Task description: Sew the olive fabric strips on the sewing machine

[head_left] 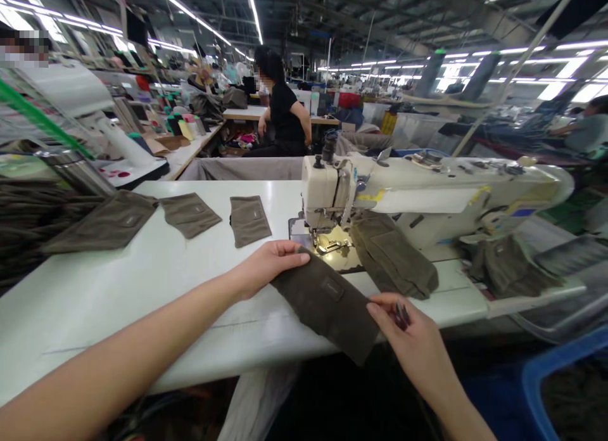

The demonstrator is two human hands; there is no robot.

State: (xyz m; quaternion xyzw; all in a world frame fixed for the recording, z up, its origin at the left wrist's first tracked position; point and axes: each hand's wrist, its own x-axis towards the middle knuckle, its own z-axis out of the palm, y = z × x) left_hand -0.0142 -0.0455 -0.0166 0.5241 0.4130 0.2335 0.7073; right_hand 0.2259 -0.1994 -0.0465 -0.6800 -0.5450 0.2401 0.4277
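The grip of the left hand [268, 263] is closed in a pinch on the far left corner of a dark olive-brown, roughly rectangular fabric panel [327, 301], thumb on top and fingers underneath. The right hand [415, 330] pinches the panel's right end between thumb and forefinger, its other fingers curled around a small dark metal tool [402, 315], which is only partly visible. The panel is held slanting over the near edge of the pale green-white worktop [190, 301], just on the near side of the needle area of a cream-coloured industrial sewing machine [427, 181]. The left forearm reaches in from the near left corner, long and nearly straight, with the back of the hand upward; the right forearm rises from the near right, its hand angled to the far left. On the panel sits a small rectangular label [334, 287] of similar colour, its lettering too small to read. A piece of white paper [422, 200] is fixed along the machine's arm with yellow tape, and no writing on it can be made out. Left of the machine lie three separate olive-brown fabric pieces [250, 220], and to its right, under the arm, a folded olive-brown fabric item [396, 257].
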